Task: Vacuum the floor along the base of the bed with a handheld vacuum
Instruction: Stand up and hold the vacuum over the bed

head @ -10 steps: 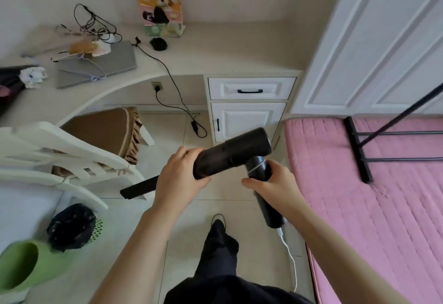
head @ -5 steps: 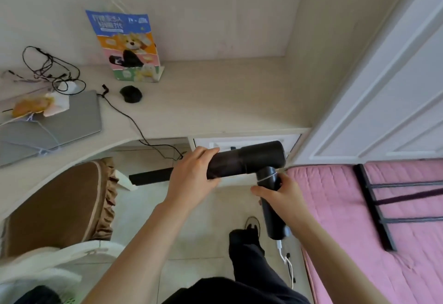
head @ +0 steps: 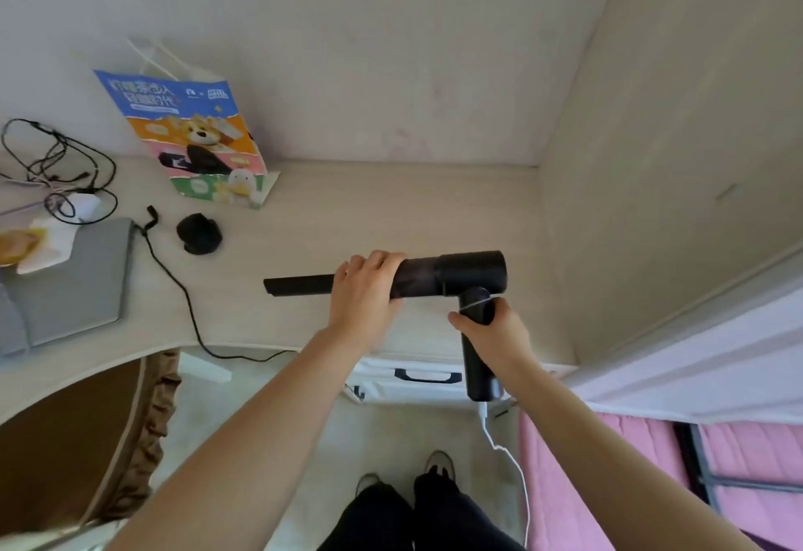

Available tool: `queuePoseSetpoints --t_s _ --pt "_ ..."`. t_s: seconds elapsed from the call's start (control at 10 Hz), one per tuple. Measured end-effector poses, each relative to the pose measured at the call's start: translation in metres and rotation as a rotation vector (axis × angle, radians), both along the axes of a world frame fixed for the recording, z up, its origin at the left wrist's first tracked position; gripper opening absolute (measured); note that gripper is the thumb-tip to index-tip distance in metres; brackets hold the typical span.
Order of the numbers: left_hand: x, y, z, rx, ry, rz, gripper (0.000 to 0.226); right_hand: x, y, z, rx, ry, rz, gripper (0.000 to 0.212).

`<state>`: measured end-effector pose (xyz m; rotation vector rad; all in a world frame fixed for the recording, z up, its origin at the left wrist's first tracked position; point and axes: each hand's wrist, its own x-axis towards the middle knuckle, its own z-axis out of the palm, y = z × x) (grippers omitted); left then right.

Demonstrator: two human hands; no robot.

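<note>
Holding the handheld vacuum [head: 452, 274] at chest height over the desk [head: 391, 211], the person had both hands on it and none of it near the floor [head: 413, 433]. The left hand [head: 363, 294] wrapped over the barrel where it met the nozzle, fingers curled across the top and clamped on the tube; the flat crevice nozzle [head: 300, 285] stuck out beyond those fingers toward the laptop [head: 65, 281] side. The right hand [head: 491, 333] gripped the handle that dropped from the motor body, fingers closed round it and the thumb lying near the top, probably where the switch sat. That two-handed hold looked like a check or a seating of the nozzle rather than cleaning: one hand steadied the front while the other carried the weight.

A white cable [head: 508, 459] hung from the handle's foot, below the right fingers, and trailed down beside the pink bed [head: 565, 485]. It seemed to be a charging lead; if plugged in, it could drag or snag once the vacuum was lowered.

The strip to be cleaned lay well below both hands, between the person's shoes [head: 439, 463] and the bed's edge. Beyond the left fingers a black cord [head: 182, 290] crossed the desk, with a small black object [head: 199, 233] and a printed paper bag [head: 195, 138] farther off. By my reading the task had not yet begun.
</note>
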<state>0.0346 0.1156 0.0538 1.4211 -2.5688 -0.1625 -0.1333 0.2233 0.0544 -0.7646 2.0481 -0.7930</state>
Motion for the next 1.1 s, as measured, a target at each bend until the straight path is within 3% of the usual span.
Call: queuePoseSetpoints --t_s 0.4,1.0,1.1 --pt "-0.038 -0.058 -0.062 0.219 -0.204 -0.073 0.063 -0.039 -0.052 -0.054 0.242 0.069 0.102 0.045" --pt "-0.038 -0.091 -0.087 0.244 -0.227 -0.114 0.071 -0.039 -0.08 -0.072 0.286 0.016 0.043 0.051" --pt "-0.025 -0.085 -0.083 0.216 -0.131 -0.089 0.075 -0.042 -0.074 -0.063 0.271 0.03 0.031 0.047"
